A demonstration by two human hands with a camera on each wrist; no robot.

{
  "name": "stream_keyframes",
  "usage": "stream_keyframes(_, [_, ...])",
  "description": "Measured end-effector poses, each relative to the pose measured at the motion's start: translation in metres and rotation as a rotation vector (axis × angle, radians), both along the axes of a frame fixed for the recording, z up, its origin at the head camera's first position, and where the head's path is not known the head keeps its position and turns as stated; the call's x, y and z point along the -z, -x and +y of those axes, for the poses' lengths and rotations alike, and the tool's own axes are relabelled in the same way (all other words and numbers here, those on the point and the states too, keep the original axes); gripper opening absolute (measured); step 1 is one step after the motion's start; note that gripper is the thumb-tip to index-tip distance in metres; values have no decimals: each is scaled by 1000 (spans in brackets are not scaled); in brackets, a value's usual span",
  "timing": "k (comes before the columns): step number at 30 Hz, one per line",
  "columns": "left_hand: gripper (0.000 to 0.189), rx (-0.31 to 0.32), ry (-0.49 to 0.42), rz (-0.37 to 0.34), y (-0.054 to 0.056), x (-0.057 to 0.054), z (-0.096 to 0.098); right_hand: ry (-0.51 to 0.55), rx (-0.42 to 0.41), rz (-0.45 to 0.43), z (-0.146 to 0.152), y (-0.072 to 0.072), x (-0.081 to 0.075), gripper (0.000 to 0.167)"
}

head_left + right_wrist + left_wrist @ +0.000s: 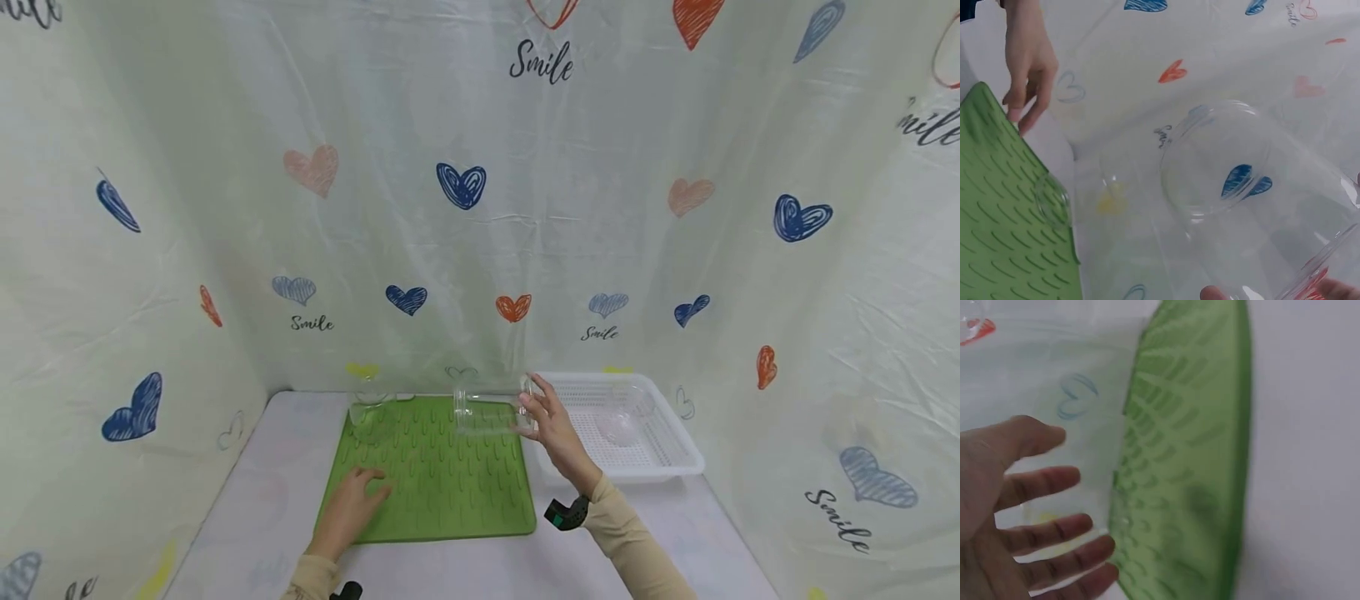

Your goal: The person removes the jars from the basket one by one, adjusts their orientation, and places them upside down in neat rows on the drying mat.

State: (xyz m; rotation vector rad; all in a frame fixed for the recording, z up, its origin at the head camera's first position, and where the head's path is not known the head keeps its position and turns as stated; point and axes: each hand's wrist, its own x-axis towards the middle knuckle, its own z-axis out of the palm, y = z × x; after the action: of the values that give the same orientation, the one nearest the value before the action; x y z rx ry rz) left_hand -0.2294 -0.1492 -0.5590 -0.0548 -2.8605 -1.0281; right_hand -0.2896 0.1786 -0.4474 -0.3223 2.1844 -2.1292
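Left of right hand [557,430], clear jar [487,407] sideways, gripped at one end

White-covered table [450,573], green ridged mat [442,504], white plastic basket [637,475] beside it

A heart-printed curtain [562,192] surrounds the white table [288,458].

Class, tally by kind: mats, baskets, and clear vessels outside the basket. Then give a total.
Green mat: 1
White basket: 1
Clear vessels: 2 (jar in the right hand, round vessel at the mat's far-left corner)
Total: 4
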Motion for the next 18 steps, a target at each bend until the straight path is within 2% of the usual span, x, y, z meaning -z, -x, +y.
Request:
stream_keyframes(4, [22, -16, 73, -29, -8, 25, -11, -50, 51, 19, -4, 5, 0, 67])
stream_keyframes(9, [16, -28, 103, -37, -17, 45, -17, -113, 97, 45, -11, 12, 2, 70])
stream_keyframes(13, [18, -41, 112, 3, -22, 53, -17, -200, 119, 80, -17, 19, 4, 70])
stream_keyframes(18, [25, -33, 138, 46, -26, 55, -15, -334, 169, 131, -27, 33, 8, 71])
